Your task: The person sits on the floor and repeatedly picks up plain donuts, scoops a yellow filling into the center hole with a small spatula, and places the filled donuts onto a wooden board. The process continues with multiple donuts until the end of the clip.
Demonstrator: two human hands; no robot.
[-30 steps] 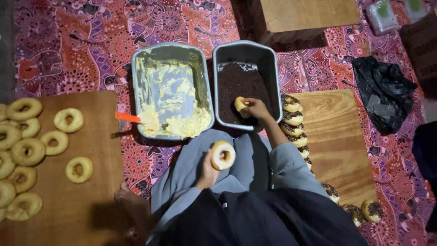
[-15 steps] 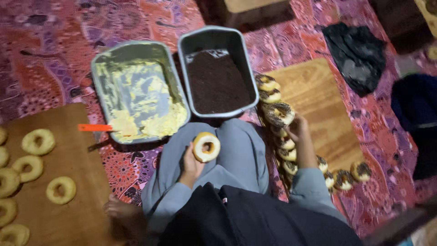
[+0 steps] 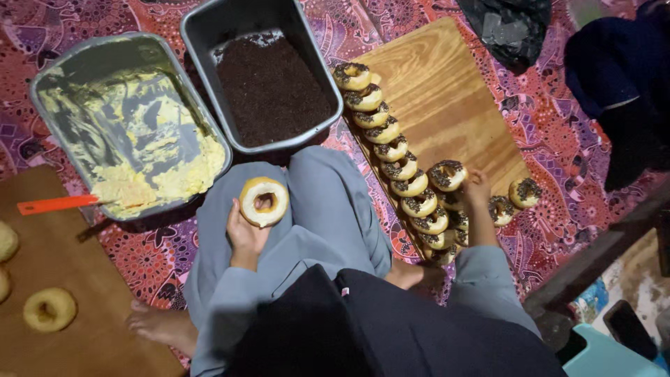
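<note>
The right hand (image 3: 478, 190) grips a chocolate-sprinkled doughnut (image 3: 447, 174) by its edge and holds it at the near end of the row of sprinkled doughnuts (image 3: 391, 143) that runs along the left edge of the wooden board (image 3: 453, 98) on the patterned floor cloth (image 3: 558, 146). To do this well, I judge the ring should go down flat, topping upward, just beside the last one in the row and not on top of it, so the sprinkles stay put; the fingers should keep to the bare rim. The left hand (image 3: 246, 234) is closed around a cream-coated doughnut (image 3: 264, 201), held tilted over the knee with its coated face up; keeping that face off the grey cloth of the lap looks wise. Ahead of the knees stand two grey rectangular tubs: the tub of dark sprinkles (image 3: 269, 84) on the right, the tub of yellow cream (image 3: 132, 132) on the left, with an orange-handled spatula (image 3: 56, 204) leaning at its near edge. Plain doughnuts (image 3: 49, 308) lie on a second board (image 3: 77, 279) at the far left. Of packages there is little: a black plastic bag (image 3: 513, 28) lies crumpled beyond the right board, a light blue plastic corner (image 3: 600, 356) shows at bottom right, and no label or sign can be made out.
</note>
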